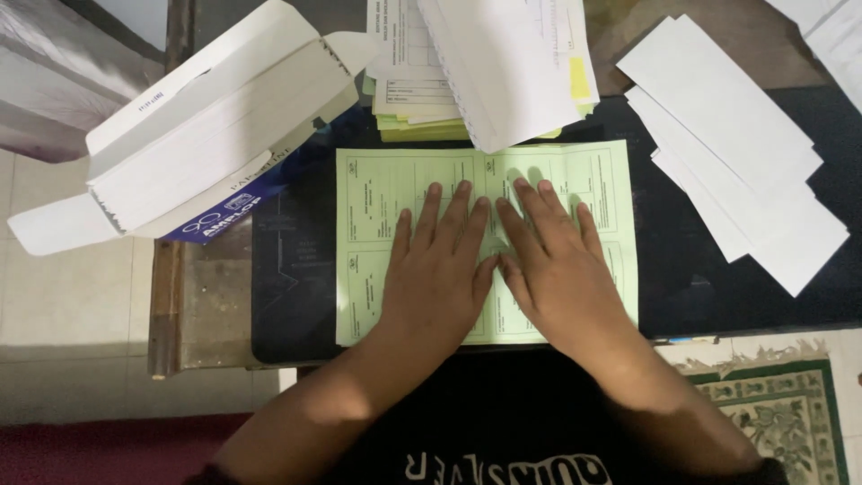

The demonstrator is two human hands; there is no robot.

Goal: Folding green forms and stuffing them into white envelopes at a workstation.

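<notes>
Left hand (437, 260) and right hand (555, 265), both flat with fingers spread and gripping nothing, press side by side on a pale green form (377, 193) lying on the dark table (718, 287), with an open white box (206, 126) to the left and white envelopes (736, 153) to the right.

- Dark glossy table (718, 287) with a worn wooden edge (164, 305) along the left side.
- Pale tiled floor (63, 305) beneath, dim at the left.
- Patterned green-bordered rug (790, 413) at lower right.
- Red carpet strip (108, 449) at lower left.
- Low, uneven light.
</notes>
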